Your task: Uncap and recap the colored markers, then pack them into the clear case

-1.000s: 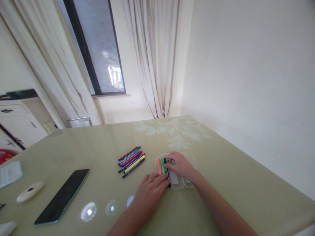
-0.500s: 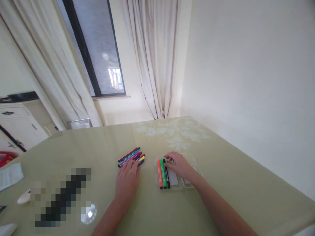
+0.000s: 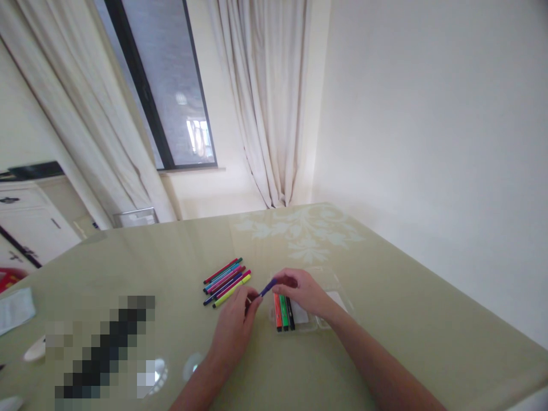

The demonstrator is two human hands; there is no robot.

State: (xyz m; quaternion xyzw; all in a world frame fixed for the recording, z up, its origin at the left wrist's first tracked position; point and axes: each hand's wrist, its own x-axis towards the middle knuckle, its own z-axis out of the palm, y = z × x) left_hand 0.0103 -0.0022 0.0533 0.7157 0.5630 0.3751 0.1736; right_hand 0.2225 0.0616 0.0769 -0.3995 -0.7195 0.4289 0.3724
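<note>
A purple marker pen (image 3: 268, 287) is held between my two hands, slanting up to the right above the table. My left hand (image 3: 237, 319) is closed on its lower end. The fingers of my right hand (image 3: 302, 290) pinch its upper end. Beneath my right hand lies an open clear plastic case (image 3: 314, 329) with an orange marker (image 3: 278, 313), a green marker (image 3: 285, 311) and a black marker (image 3: 291, 315) side by side at its left. A loose group of coloured markers (image 3: 226, 279) rests beyond my left hand, with a yellow one (image 3: 231, 291) nearest to it.
The table (image 3: 385, 354) has a pale flower pattern (image 3: 310, 228) toward its far edge. A pixelated dark object (image 3: 105, 348) lies at the left, near a white rounded item (image 3: 35, 349) and a pale blue sheet (image 3: 16, 311). A wall (image 3: 449, 171) borders the right side.
My left hand has lifted the purple marker from the group and moved right toward the case. My right hand has shifted slightly left and now grips the marker's upper end.
</note>
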